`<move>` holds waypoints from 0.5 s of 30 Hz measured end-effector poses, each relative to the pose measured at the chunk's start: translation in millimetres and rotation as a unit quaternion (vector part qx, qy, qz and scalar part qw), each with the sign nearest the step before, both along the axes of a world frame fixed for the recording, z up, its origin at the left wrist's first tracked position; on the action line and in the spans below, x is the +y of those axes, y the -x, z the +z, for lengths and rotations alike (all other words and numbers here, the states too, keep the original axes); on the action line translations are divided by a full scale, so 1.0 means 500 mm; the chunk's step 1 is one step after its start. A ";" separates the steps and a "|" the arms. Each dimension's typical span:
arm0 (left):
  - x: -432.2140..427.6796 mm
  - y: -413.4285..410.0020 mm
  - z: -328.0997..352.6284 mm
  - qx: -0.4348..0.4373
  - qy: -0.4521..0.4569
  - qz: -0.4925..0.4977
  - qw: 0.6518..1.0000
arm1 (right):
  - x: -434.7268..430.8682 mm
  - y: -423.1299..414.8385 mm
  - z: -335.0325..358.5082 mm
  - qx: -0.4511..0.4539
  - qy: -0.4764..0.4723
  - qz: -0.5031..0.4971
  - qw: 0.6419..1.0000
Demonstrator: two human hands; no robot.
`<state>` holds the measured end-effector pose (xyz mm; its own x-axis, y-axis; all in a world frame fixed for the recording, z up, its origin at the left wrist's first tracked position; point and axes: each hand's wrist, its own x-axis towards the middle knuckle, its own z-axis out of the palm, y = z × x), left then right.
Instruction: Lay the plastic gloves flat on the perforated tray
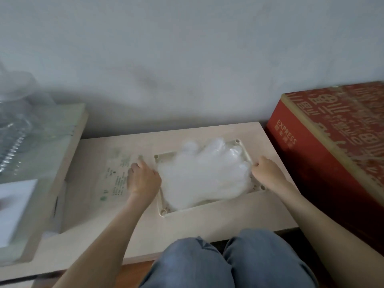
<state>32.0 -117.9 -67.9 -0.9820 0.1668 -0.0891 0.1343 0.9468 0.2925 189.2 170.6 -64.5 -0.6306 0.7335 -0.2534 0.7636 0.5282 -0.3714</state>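
Translucent white plastic gloves [203, 175] are lying on the pale perforated tray [246, 151] toward the bench's [187, 229] far right corner. My left hand [143, 179] and right hand [267, 171], fingers curled, are pinching cuff and tips. The film is likely handling light, limp and slippery.

Low pale wooden table [187, 229], far edge against the wall. Perforated tray [246, 152] lies flat on it right of centre, turned slightly askew to the table edges, round holes at its corners. Just left of the tray, flat on the tabletop: clear printed plastic bag [116, 179] with green text, too blurred to read. Pale box [62, 146] overlaps the table's left end; can't tell if it rests on the table.
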 end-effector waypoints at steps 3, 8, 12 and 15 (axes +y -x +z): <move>-0.030 0.008 0.004 -0.098 0.040 -0.017 0.994 | -0.008 -0.001 -0.011 -0.021 0.035 0.002 0.999; -0.009 0.011 0.012 -0.127 -0.043 -0.054 0.989 | -0.008 0.007 -0.016 0.004 -0.044 0.007 0.999; 0.035 0.007 0.026 -0.084 -0.142 -0.034 0.986 | 0.022 0.008 -0.006 0.048 -0.078 -0.013 0.996; 0.082 0.016 0.034 -0.077 -0.159 -0.060 0.982 | 0.060 0.006 0.007 0.066 -0.070 -0.043 0.994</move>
